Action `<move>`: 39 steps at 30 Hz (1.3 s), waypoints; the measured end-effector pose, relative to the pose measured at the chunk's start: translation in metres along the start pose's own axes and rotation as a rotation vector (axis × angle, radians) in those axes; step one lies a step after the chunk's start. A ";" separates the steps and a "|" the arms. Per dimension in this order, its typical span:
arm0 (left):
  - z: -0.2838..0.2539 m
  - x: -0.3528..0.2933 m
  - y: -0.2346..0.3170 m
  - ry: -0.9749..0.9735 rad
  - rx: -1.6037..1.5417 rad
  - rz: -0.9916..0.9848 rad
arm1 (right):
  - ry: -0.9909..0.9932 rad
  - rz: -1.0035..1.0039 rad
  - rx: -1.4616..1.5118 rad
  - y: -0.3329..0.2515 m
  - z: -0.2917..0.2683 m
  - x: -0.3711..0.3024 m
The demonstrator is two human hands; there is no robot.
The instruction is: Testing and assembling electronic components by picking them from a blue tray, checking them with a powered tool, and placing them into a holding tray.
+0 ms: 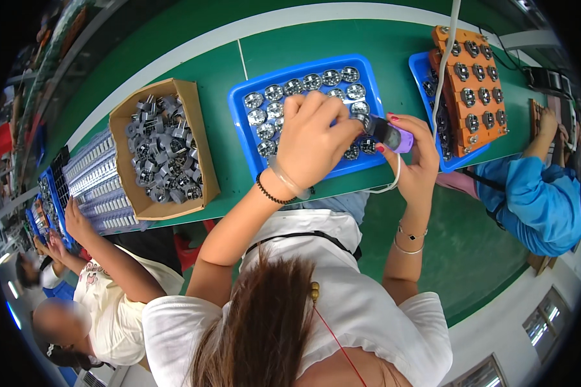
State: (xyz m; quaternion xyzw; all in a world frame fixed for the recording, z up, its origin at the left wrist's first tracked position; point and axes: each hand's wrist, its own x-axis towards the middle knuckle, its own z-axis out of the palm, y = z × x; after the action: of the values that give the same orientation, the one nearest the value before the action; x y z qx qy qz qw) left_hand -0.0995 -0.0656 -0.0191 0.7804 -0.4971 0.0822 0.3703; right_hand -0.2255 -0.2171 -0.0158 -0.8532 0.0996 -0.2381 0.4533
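Observation:
My left hand [316,135] is above the blue tray [237,109], its fingers drawn together at a small round silver part [361,120]. My right hand [414,158] grips a purple device [405,140] between thumb and fingers, at the tray's right edge. A dark grey piece [387,134] sits at the device's left end, right by my left fingertips. Whether the silver part touches the grey piece I cannot tell. Rows of round silver parts [293,87] lie in the tray; my left hand hides some of them. A white cord [394,182] hangs below my right hand.
To the left stands a cardboard box [210,164] of grey pronged plug housings [164,148]. At right, an orange fixture [461,119] with round parts rests on another blue tray [419,64]. A white cable [447,58] hangs before it. Co-workers [119,284] [536,200] sit on both sides.

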 end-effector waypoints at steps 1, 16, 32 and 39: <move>-0.002 0.001 0.003 0.004 -0.027 0.034 | -0.016 -0.037 0.007 0.000 0.001 0.001; -0.008 0.000 0.004 0.055 -0.056 0.021 | 0.007 -0.066 0.093 -0.001 0.005 0.000; -0.004 -0.001 0.002 0.046 -0.045 0.086 | 0.002 -0.115 0.002 0.001 0.003 -0.001; 0.005 -0.006 -0.013 0.012 0.043 -0.012 | 0.375 0.091 0.297 0.001 0.005 -0.009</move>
State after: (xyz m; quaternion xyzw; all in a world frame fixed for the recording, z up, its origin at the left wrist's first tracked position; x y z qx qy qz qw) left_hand -0.0933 -0.0617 -0.0325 0.7907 -0.4882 0.0955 0.3569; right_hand -0.2305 -0.2103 -0.0217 -0.7125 0.1842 -0.3838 0.5577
